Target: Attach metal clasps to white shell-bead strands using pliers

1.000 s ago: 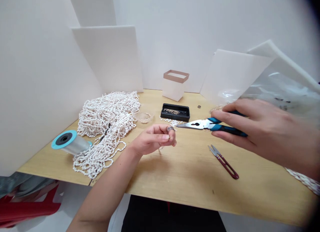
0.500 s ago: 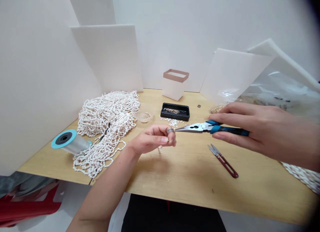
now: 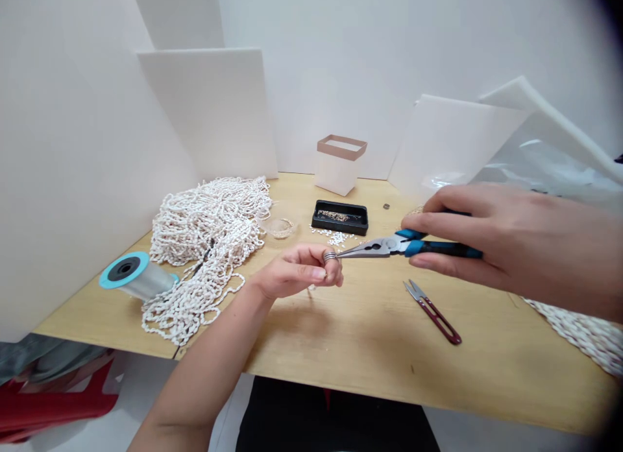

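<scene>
Right hand wrapped firmly round stiff steel needle-nose pliers, held by blue handles; left hand curled closed at pliers' tips, any tiny held piece unclear.

A left hand and a right hand, both bare, a wide ridged silver ring on one finger of the left hand, short fingernails, a bare left forearm with no sleeve over it, plain black clothing at the lap
</scene>
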